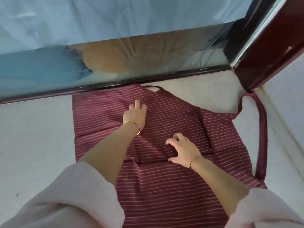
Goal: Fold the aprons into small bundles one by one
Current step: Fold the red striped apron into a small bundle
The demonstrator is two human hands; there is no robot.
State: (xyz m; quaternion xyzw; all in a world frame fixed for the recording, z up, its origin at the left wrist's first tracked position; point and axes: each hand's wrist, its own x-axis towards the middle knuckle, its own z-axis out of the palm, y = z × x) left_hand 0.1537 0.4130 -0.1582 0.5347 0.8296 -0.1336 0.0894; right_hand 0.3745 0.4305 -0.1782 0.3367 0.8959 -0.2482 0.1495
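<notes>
A dark red apron (164,186) with thin pale stripes lies spread flat on the light floor, its far edge against a bed frame. My left hand (135,115) rests flat on the apron's far part, fingers apart, a gold bangle on the wrist. On the cloth's middle sits my right hand (182,148), fingers curled over a crease; whether it pinches the fabric I cannot tell. The apron's long strap (261,137) loops out to the right on the floor. A smaller loop (153,88) shows at the far edge.
The bed's dark glossy side rail (115,83) runs across just beyond the apron, with pale blue bedding (98,18) above it. A dark red wooden post or footboard (266,55) stands at the right. Light floor (36,137) lies on both sides.
</notes>
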